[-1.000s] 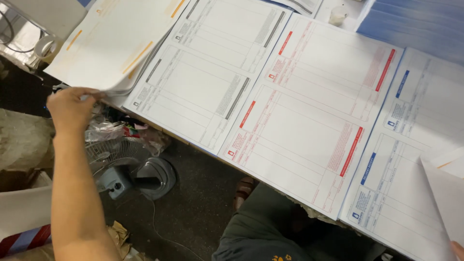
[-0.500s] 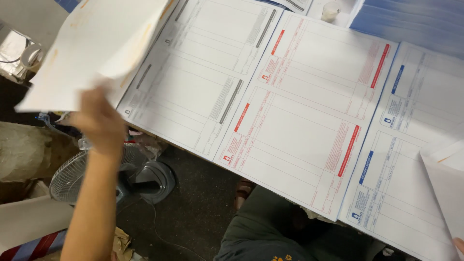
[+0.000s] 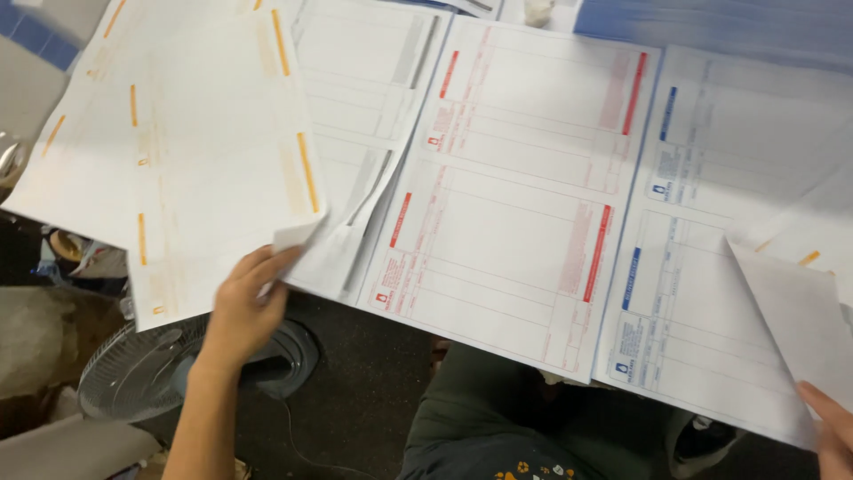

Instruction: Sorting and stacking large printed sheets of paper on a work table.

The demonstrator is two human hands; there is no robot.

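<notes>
L hand pinching corner of grey-print sheet, lifted off stack at table edge, just under orange-print form. R hand bottom right, fingers closed on blank white sheet over blue-print form. Red-print form between. Fan on floor below.

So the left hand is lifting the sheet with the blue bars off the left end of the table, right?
Not quite: the head view shows the left hand lifting a sheet with orange bars, not blue. The sheet with blue bars lies flat near the right hand.
</notes>
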